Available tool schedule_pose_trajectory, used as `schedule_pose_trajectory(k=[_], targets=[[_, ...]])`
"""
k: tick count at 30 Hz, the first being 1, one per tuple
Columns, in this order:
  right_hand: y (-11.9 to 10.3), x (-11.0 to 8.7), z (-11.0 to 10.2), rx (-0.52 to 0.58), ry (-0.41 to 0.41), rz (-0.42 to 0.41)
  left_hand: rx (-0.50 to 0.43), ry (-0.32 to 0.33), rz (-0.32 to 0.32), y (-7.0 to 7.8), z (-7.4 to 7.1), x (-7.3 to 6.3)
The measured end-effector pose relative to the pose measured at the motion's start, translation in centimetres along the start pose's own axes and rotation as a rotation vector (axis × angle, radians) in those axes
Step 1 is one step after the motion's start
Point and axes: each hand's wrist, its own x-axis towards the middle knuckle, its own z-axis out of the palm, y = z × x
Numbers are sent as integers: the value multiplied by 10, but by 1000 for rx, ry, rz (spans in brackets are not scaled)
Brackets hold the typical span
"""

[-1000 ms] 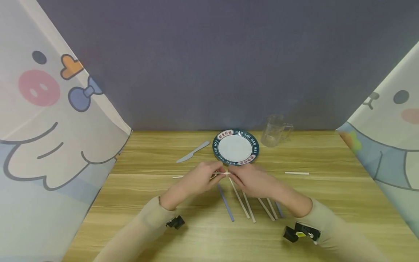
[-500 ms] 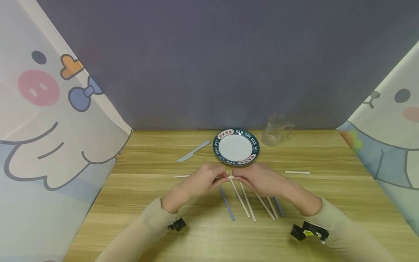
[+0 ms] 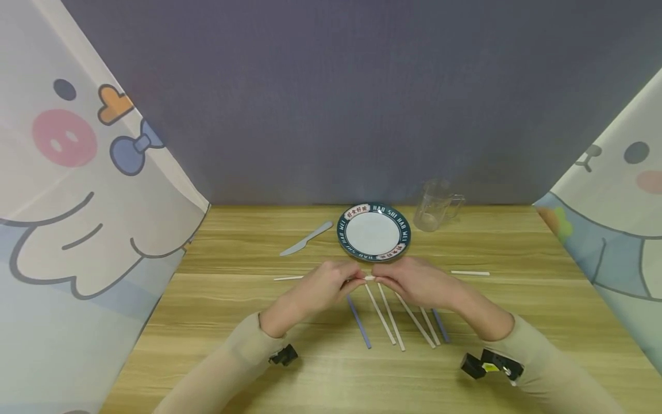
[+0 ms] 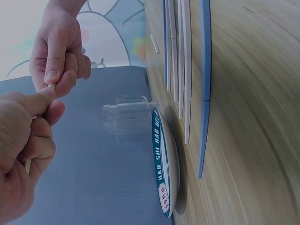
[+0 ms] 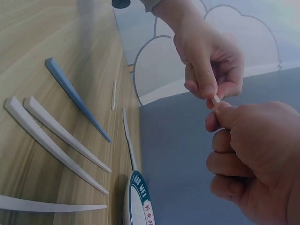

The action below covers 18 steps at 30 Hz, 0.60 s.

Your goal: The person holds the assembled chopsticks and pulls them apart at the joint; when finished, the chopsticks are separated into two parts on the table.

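Note:
In the head view both hands meet above the wooden table (image 3: 310,374), just in front of the plate (image 3: 372,234). My left hand (image 3: 323,284) pinches one end of a thin white stick (image 3: 369,278) between thumb and fingers. The other end is pinched by my right hand (image 3: 414,282). Only a short length shows between the fingertips, so its full shape is hidden. Beneath the hands lie several chopsticks: a blue one (image 3: 359,322) at the left, white ones (image 3: 391,318) in the middle, and another blue one (image 3: 441,326) at the right.
A pale blue knife (image 3: 306,239) lies left of the plate, and a clear mug (image 3: 433,207) stands to its right. Short white sticks lie at the right (image 3: 469,273) and left (image 3: 288,279). A grey panel (image 3: 331,103) rises behind the table.
Both hands have shifted slightly to the right, still pinching the white stick between them. The chopsticks, plate, knife and mug have stayed in place.

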Motion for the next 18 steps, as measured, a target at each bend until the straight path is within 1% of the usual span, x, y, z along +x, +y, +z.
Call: schedule_pose_trajectory(k=[3,8,11,14,18], targets=[[1,-1,-1,7,-4,-7,-5,-14,-1,0,-1,1],[2,1,-1,29,-31,3,-17,-40,-46,1,-2,2],[3,2,0,48,-39,13,-17,-40,-69,2,-2,2],[7,1,0,59,-39,14,-3,-42,-64,3,-1,4],[11,-1,-1,89,-55,-10,-2,-61,-36,4,-1,6]])
